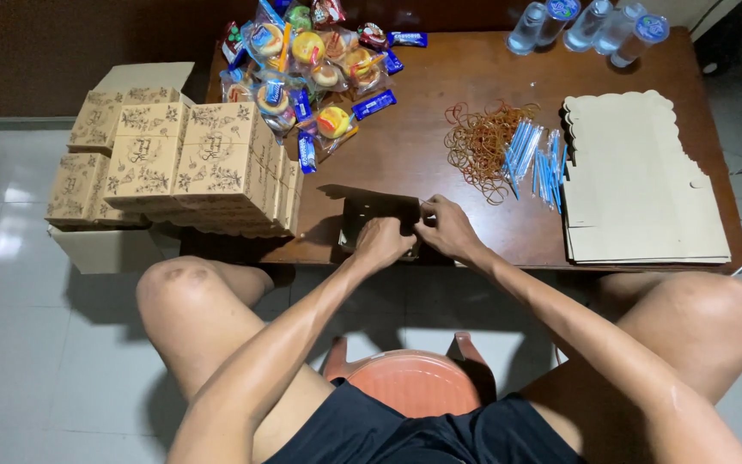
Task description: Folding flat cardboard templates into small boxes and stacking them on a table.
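A partly folded cardboard box (369,210) sits near the front edge of the brown table (440,94). My left hand (383,241) grips its near side from above. My right hand (445,225) pinches the box's right flap at the edge. Both hands meet over the box, which looks dark in their shadow; its inside is hidden.
Finished patterned boxes (199,163) are stacked at the table's left, more on a carton (96,245) beside it. Wrapped snacks (319,69) lie at the back, rubber bands (478,142) and blue-wrapped straws (534,155) in the middle, flat box blanks (637,189) right, water bottles (590,24) far right.
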